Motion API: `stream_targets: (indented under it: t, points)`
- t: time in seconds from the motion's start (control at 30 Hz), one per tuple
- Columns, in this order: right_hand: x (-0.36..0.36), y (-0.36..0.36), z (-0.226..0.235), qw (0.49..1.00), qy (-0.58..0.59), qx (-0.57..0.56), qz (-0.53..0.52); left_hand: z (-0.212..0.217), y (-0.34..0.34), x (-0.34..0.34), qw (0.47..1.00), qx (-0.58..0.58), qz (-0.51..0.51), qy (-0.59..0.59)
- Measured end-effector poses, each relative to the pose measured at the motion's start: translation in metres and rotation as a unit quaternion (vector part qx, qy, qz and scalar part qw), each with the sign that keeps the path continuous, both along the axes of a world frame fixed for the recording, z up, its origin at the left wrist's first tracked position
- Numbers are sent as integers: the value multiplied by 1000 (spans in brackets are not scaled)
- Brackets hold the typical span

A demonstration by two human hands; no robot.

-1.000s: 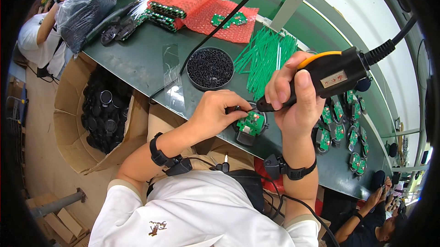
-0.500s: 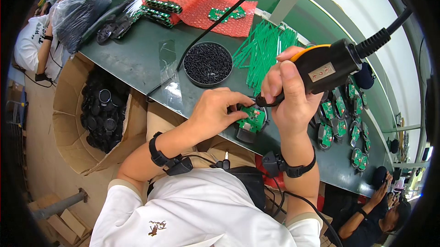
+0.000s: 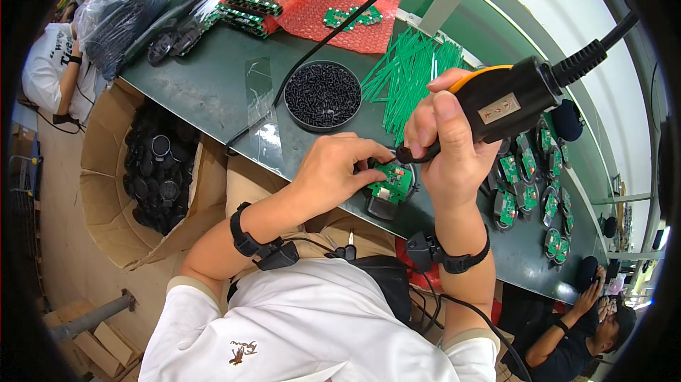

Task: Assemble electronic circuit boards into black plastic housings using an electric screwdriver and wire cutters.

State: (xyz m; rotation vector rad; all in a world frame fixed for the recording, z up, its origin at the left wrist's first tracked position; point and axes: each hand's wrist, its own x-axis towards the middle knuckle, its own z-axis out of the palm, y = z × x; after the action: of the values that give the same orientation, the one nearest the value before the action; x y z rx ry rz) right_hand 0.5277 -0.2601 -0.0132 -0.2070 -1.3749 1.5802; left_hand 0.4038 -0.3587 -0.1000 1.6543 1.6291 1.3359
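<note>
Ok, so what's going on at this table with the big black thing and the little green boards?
A person's right hand grips a black power tool, tip pointing at a green circuit board in a dark casing. The left hand has its fingertips at that board, close to the tip; whether the tip touches it is too small to tell. A round dish of small black pieces sits beyond the left hand, and more boards in casings lie to the right.

Green bench [image 3: 206,77], round dish [image 3: 320,129], green strips [image 3: 406,78]
</note>
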Motion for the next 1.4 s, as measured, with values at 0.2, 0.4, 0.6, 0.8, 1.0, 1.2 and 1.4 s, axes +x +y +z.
stream_targets:
  t: [0.2,0.4,0.6,0.8,1.0,1.2,1.4]
  points:
    - [-1,-4,4,995,-83,48,-31,0,0,1,1000,-1,5,-4]
    - [-4,-6,-4,997,-65,20,-33,5,-1,0,999,-21,6,33]
    - [-5,-5,1,999,-32,-16,13,0,0,0,1000,-13,10,16]
    - [-4,-6,1,997,-74,9,0,-5,-1,0,1000,-11,14,16]
    - [7,7,5,992,-103,66,-5,12,-8,-3,997,-53,-46,21]
    - [31,35,24,969,-177,113,-131,8,-24,5,989,34,-58,132]
    - [98,-6,10,843,-420,296,-158,16,-14,-2,996,22,-16,-83]
